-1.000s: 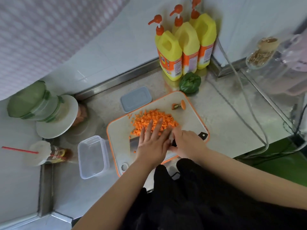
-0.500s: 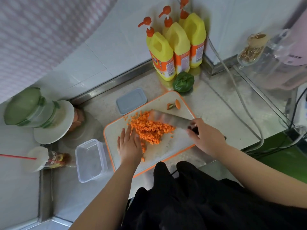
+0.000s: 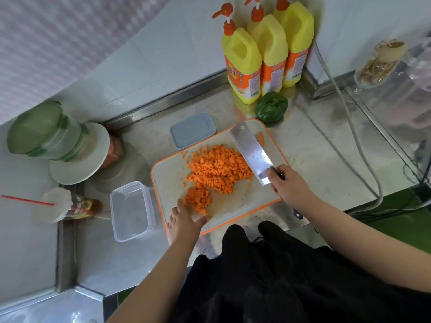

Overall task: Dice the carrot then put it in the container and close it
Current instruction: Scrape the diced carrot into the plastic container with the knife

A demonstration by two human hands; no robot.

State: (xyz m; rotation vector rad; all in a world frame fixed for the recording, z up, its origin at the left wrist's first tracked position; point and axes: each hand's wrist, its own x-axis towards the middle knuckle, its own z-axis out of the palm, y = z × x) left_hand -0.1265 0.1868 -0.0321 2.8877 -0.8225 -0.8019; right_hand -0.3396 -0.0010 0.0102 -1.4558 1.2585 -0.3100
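On the counter, the right hand holding the knife has swung away; the flat left hand now scoops carrot bits toward the box.

Three yellow pump bottles stand at the counter's back edge, a green pepper just before them; a straw cup lies near the left edge.
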